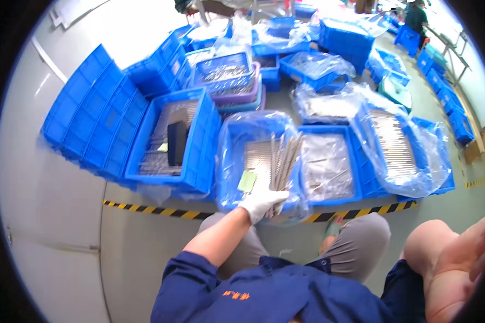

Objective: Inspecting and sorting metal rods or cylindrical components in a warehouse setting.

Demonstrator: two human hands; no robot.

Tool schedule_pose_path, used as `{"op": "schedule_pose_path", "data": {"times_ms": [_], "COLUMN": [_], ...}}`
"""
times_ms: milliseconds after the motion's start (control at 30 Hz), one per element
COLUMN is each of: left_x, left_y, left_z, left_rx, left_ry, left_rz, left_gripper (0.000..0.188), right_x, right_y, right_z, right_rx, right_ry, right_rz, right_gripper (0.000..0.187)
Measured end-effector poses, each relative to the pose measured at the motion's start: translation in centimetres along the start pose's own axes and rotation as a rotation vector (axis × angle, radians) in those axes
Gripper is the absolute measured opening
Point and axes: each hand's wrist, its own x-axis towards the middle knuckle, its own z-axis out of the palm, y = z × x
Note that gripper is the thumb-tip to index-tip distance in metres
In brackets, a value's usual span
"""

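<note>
**Rod bundle fans up and away from the gloved left hand**

The left hand (262, 200), in a white glove, is closed around the lower ends of a bundle of thin metal rods (283, 159). Their long axis runs away from the person, tips spreading slightly right, above the plastic-lined blue crate (230, 161) straight ahead. The right hand (463, 258) sits bare at the frame's lower right edge — well apart from the rods, fingers apparently loose, though the rim distortion blurs it. The left is far nearer.
</note>
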Motion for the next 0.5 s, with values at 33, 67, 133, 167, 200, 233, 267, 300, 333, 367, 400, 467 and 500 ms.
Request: {"op": "schedule_pose_path", "data": {"times_ms": [33,67,133,167,200,233,267,300,333,367,400,467,500], "left_x": [-0.3,0.5,0.6,0.7,0.8,0.7,0.2,-0.1,0.0,0.9,0.9,1.0,1.2], "left_y": [0.1,-0.8,-0.4,-0.7,-0.6,-0.6,-0.4,-0.3,0.6,0.6,0.4,-0.4,-0.9], "left_z": [-0.2,-0.3,0.0,0.2,0.0,-0.3,-0.6,-0.3,-0.4,-0.6,-0.5,-0.5,-0.8], "left_rx": [0.033,-0.016,0.005,-0.115,-0.097,-0.079,-0.057,-0.05,0.018,-0.091,-0.084,-0.109,-0.092], "left_ry": [0.014,-0.038,-0.024,-0.07,-0.033,0.003,0.06,0.041,0.047,0.005,0.002,-0.036,-0.045], "left_rz": [-0.027,0.002,-0.055,-0.012,-0.025,-0.038,-0.025,-0.013,-0.098,-0.028,-0.059,-0.04,-0.035], "left_gripper": [0.016,0.021,0.023,0.024,0.025,0.025,0.025,0.024,0.024,0.024,0.025,0.025,0.025], "right_x": [-0.9,-1.6,-2.5,-2.3,-2.3,-2.5,-0.5,-0.3,-0.5,-0.2,-0.1,0.1,0.3], "right_y": [-1.1,-0.7,-1.7,-2.2,-2.8,-2.8,-0.7,-1.3,-1.6,-1.0,-0.9,-0.7,-0.3], "right_z": [-0.4,-3.9,-5.1,-3.9,-4.2,-3.1,0.7,0.0,-1.6,-1.2,-1.0,-0.7,0.0], "right_rx": [-0.013,-0.045,-0.079,-0.086,-0.094,-0.103,-0.093,-0.09,-0.085,-0.091,-0.095,-0.098,-0.098], "right_ry": [0.003,-0.01,0.011,0.033,0.053,0.072,0.074,0.056,0.039,0.038,0.039,0.056,0.071], "right_rz": [-0.018,-0.042,-0.056,-0.05,-0.043,-0.034,-0.007,0.019,0.045,0.052,0.058,0.061,0.059], "right_gripper": [0.051,0.05,0.048,0.047,0.047,0.046,0.045,0.044,0.043,0.043,0.042,0.041,0.04]}}
